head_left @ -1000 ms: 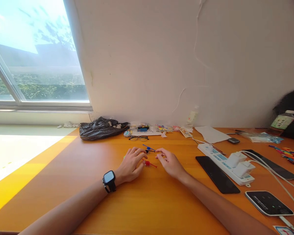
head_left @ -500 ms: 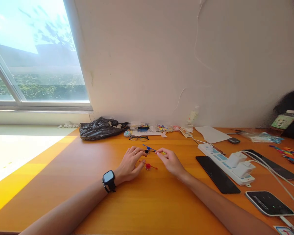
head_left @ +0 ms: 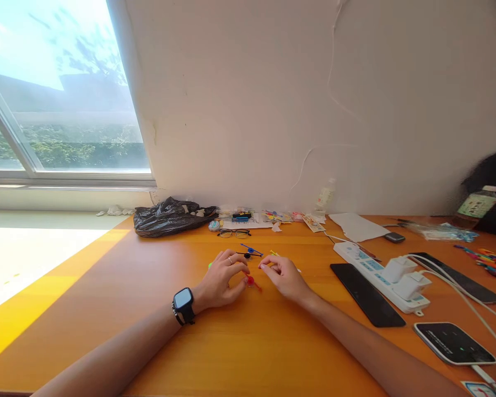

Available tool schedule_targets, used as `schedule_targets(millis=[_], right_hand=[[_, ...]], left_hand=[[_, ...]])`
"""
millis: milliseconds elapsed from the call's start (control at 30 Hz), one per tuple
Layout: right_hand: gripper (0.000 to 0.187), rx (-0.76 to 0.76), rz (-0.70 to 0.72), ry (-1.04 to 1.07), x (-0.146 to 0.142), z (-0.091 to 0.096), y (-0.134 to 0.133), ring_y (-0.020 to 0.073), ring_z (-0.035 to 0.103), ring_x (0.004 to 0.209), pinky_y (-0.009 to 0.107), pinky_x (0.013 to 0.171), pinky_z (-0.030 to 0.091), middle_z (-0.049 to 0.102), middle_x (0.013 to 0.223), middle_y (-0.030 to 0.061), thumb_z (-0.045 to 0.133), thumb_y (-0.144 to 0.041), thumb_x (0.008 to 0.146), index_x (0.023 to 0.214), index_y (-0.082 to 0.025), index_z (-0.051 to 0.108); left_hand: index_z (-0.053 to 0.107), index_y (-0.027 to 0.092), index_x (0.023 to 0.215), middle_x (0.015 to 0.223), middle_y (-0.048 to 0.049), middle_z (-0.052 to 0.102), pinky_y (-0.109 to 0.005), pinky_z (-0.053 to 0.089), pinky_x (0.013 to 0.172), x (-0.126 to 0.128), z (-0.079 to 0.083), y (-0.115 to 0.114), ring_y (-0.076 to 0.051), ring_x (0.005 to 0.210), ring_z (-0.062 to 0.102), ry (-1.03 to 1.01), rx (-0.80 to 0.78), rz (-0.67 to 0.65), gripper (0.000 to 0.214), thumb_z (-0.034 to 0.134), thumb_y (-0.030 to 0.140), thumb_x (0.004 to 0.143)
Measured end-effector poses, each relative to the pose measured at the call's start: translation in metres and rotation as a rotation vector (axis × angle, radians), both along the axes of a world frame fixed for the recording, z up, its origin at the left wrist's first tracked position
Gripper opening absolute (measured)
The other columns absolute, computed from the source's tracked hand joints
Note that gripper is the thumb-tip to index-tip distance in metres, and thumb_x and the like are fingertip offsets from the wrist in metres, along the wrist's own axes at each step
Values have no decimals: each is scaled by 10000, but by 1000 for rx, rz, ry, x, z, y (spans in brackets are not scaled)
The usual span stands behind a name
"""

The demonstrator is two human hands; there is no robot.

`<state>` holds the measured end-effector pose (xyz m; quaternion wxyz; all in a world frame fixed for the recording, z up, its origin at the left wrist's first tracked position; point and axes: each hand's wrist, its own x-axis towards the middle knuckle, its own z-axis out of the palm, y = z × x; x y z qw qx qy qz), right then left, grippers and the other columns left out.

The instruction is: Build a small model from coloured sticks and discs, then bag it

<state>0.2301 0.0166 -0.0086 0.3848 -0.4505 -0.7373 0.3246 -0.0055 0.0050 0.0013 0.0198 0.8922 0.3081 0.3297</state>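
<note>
My left hand (head_left: 225, 278), with a ring and a dark smartwatch (head_left: 183, 298) on the wrist, curls over the table. Its thumb and index finger close at the edge of a small red plastic piece (head_left: 251, 281) with a round hub and a thin arm. To its right, my right hand (head_left: 287, 278) has its fingers curled and pinched together; nothing shows in them. Just beyond lie a similar blue piece (head_left: 251, 250) and a black piece (head_left: 247, 255), close together. A yellow piece (head_left: 274, 253) lies behind my right hand. A green bit (head_left: 210, 266) peeks out behind my left hand.
Glasses (head_left: 234, 234) and a black plastic bag (head_left: 169, 217) lie toward the wall. On the right are a black phone (head_left: 367, 295), a power strip (head_left: 376, 275) with plugs and cables, a white-rimmed device (head_left: 454, 343) and a colourful heap (head_left: 494, 264).
My right hand has let go of the black piece, which lies by the blue one. My left fingers have shifted to the red piece, which has turned. The yellow piece shows more.
</note>
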Motion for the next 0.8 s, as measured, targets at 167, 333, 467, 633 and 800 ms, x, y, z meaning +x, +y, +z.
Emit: schedule_targets(millis=[167,333,467,633,800], right_hand=[[266,54,-85,82,4,5,3,109,266,471,259,465,158,341,529,-69,567,-433,933,884,-186,653],[277,76,-315,262,27,11,25,111,298,442,246,446,196,370,506,-78,571,-464,906,940,-196,632],[264,94,-420,290,45,11,41,127,367,434,249,445,226,394,487,-72,576,-452,879,920,-199,638],[255,96,-425,225,52,9,49,144,425,443,256,454,266,428,484,-60,573,-448,870,885,-201,637],[267,96,-382,137,54,-1,54,156,469,456,257,466,294,467,506,-48,567,-461,880,879,-204,638]], left_hand=[[677,232,1005,1093,-80,681,-407,461,933,1,3,-2,-245,1044,585,43,21,-122,135,581,267,915],[684,230,1017,1019,-89,692,-383,466,831,3,-1,-4,-225,914,599,144,80,-187,183,585,359,933],[688,244,1048,1018,-88,692,-377,459,824,7,-9,-3,-230,938,609,200,147,-154,242,581,441,957],[686,233,930,934,-60,707,-355,439,776,9,-16,5,-199,885,611,257,171,-105,240,482,312,1030],[660,217,888,959,-53,707,-323,470,784,4,-14,12,-181,879,622,271,112,-87,281,424,214,1041]])
